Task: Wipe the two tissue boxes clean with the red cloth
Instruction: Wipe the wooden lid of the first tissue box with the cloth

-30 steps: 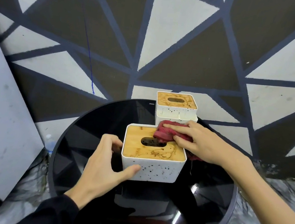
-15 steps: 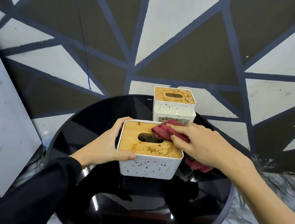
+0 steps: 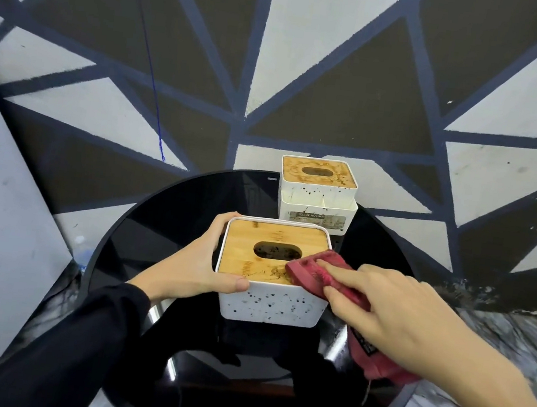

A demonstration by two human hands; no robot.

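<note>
At frame centre, the left hand (image 3: 200, 269) grips the near tissue box (image 3: 272, 273) at its left corner. The right hand (image 3: 395, 317) presses the red cloth (image 3: 314, 271) flat-fingered on the lid's lower-right, stains lying just left. The second tissue box (image 3: 317, 192) waits behind on the desk (image 3: 163, 224).

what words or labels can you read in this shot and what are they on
"TISSUE HOUSE", likely but blurred: top line of the worn sticker on the front of the far tissue box.
The rest of that sticker: too small and scuffed to read.
Black tag on the red cloth under the right hand: pale marks, unreadable.
Near tissue box, held by the left hand: only dark specks, no text.
</note>
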